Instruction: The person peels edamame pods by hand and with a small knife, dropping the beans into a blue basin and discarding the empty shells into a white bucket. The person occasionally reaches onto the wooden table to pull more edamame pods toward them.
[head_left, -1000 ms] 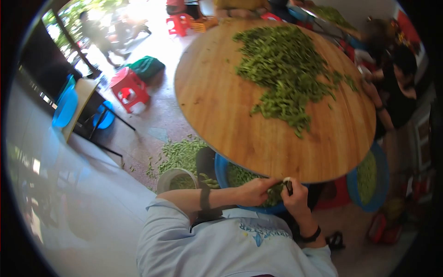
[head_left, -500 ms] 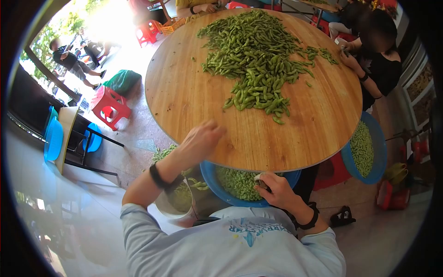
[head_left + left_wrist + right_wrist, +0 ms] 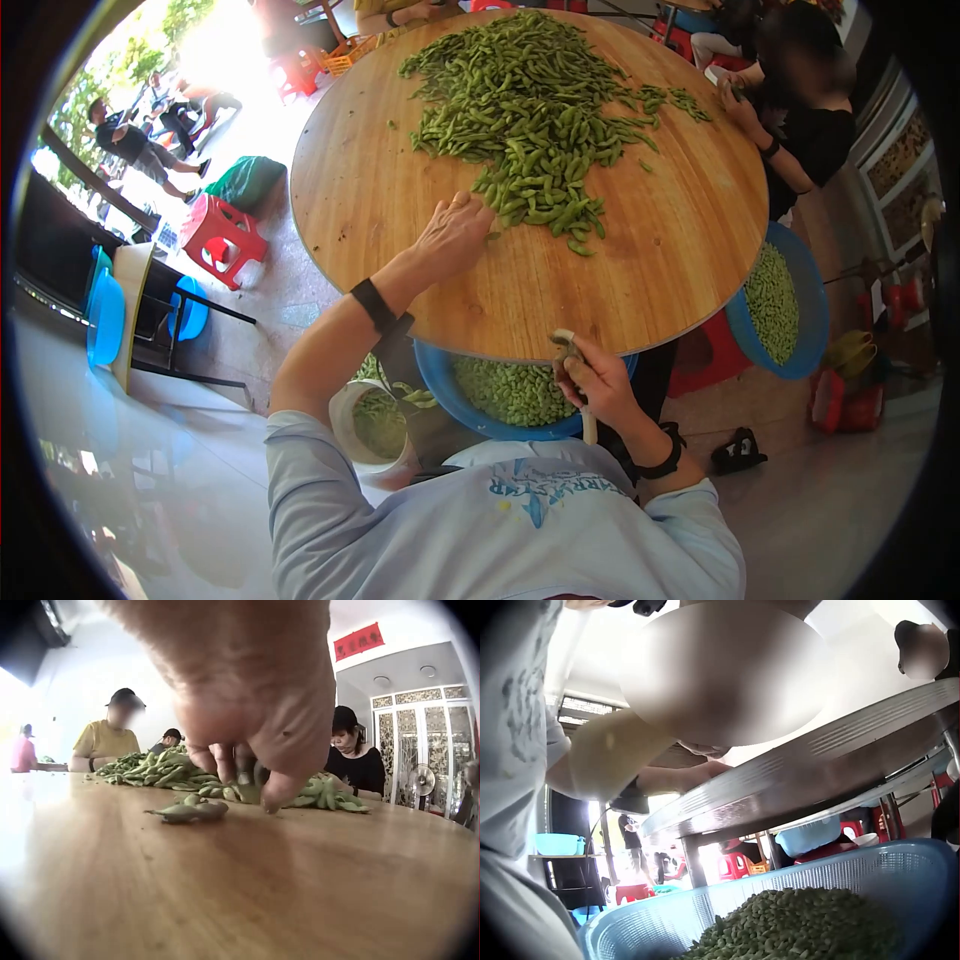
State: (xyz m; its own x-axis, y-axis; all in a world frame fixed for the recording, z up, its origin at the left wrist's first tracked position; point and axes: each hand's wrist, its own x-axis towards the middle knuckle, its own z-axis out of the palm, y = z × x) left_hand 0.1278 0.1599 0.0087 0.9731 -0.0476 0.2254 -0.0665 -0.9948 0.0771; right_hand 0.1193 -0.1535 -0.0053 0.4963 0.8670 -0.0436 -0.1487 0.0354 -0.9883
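Observation:
A large heap of green soybean pods [image 3: 530, 120] covers the far part of the round wooden table [image 3: 620, 290]. My left hand [image 3: 450, 235] reaches over the tabletop to the heap's near left edge. In the left wrist view its thumb and fingers point down, curled around green pods, and one loose pod [image 3: 187, 813] lies closer to the camera. At the table's near edge my right hand [image 3: 608, 385] grips a small dark object with cream-coloured ends [image 3: 590, 430]; its kind is unclear. Below sits a blue basin [image 3: 433, 392] with shelled beans [image 3: 510, 390]. A blurred patch hides the right hand in its wrist view.
Beside the blue basin stands a whitish bucket [image 3: 345, 430] with green bits inside. Another blue basin [image 3: 813, 335] of beans is at the right. A person in black [image 3: 820, 135] sits at the table's right side. A red stool [image 3: 220, 240] stands on the left floor.
My left hand has gone from beside the right hand, across the tabletop, to the pods. The right hand has risen slightly at the table edge, still gripping the same object.

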